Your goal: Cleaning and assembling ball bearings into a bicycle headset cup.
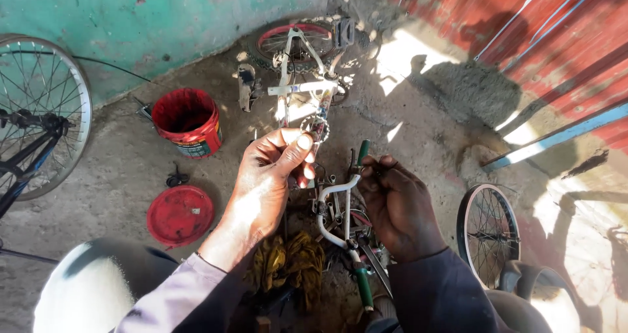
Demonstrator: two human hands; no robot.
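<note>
My left hand is raised over the floor, its thumb and fingers pinched on a small toothed metal sprocket. My right hand is curled with fingers closed close to the white handlebar, which has green grips and lies on the ground; what its fingertips hold is too small to tell. A small upside-down bicycle frame with a red-tyred wheel lies beyond both hands. A yellow rag sits below them.
A red bucket and its red lid are on the concrete floor to the left. A large spoked wheel stands at far left, a small wheel at right. A teal wall and a red metal sheet bound the back.
</note>
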